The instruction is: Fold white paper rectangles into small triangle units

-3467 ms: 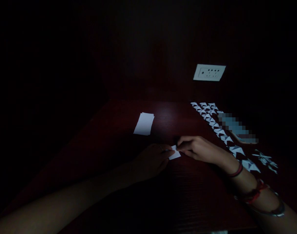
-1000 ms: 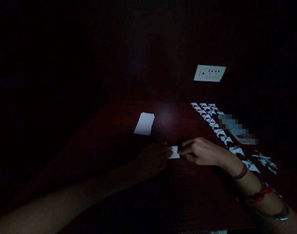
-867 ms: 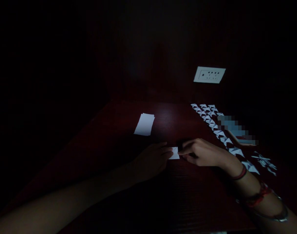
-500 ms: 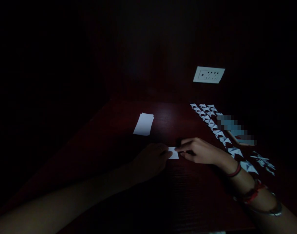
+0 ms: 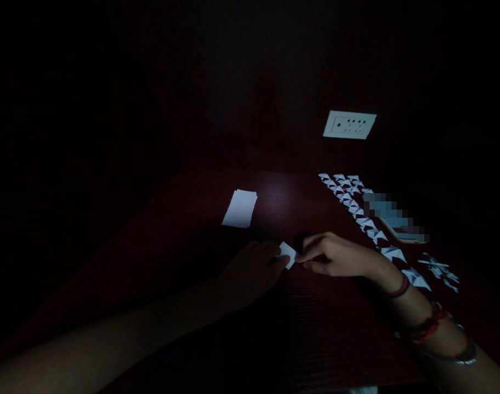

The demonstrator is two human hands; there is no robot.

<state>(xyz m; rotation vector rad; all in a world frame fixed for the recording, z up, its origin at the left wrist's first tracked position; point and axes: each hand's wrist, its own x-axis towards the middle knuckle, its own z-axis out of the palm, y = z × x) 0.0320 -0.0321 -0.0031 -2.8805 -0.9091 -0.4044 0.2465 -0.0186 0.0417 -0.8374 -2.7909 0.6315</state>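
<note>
White paper slip [image 5: 288, 254] pinched between left hand [image 5: 252, 269], right hand [image 5: 334, 256] fingertips.

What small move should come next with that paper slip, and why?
Probably press it flat on the table: the left hand and right hand both pinch the small white paper, and folded pieces lie in a row to the right.

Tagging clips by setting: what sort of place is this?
Probably a dim indoor room, at a dark wooden table against a wall. A white socket plate is on that wall; a stack of white slips and rows of small folded paper pieces lie on the tabletop, and the right hand pinches one slip.
</note>
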